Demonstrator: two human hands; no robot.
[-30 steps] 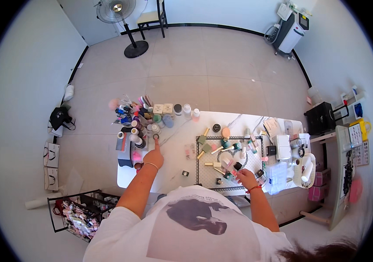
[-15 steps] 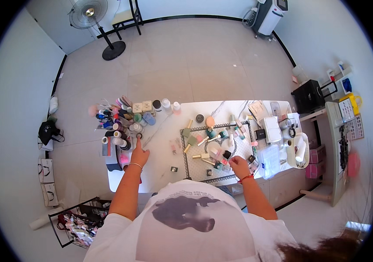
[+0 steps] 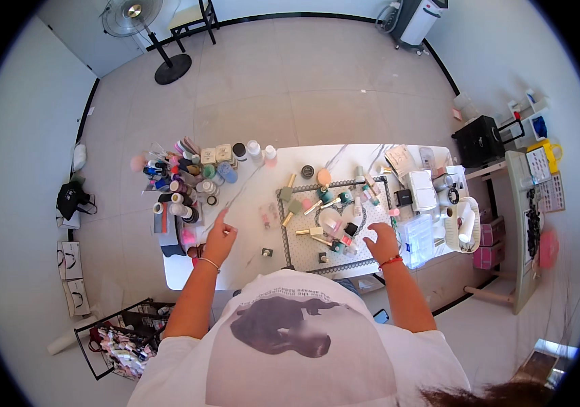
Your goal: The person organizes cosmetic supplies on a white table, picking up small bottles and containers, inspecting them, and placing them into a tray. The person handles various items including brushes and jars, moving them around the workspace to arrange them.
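Note:
My left hand (image 3: 220, 239) hovers over the white marbled table (image 3: 249, 261), index finger stretched out and thumb apart, with nothing visible in it. Just beyond its fingertip stands a small dark-topped jar (image 3: 212, 200), apart from the finger. My right hand (image 3: 383, 243) is open at the right edge of the lace-bordered mat (image 3: 290, 261), thumb and fingers spread. Close to its thumb lie a black-capped bottle (image 3: 351, 229) and several small nail polish bottles. Green polish bottles with gold caps (image 3: 294, 205) lie tipped over on the mat. What lies beneath my right hand is hidden.
At the left end crowd jars, brushes and bottles (image 3: 184, 180). A clear plastic box (image 3: 417, 241), a white case (image 3: 422, 190) and a cream basket (image 3: 465, 241) stand at the right. A wire cart (image 3: 123, 339) is at lower left; a fan (image 3: 172, 69) stands across the floor.
My left hand has drawn back toward me from the small dark-topped jar. My right hand has moved right and away from the mat's bottles, and its fingers have spread from a pinch.

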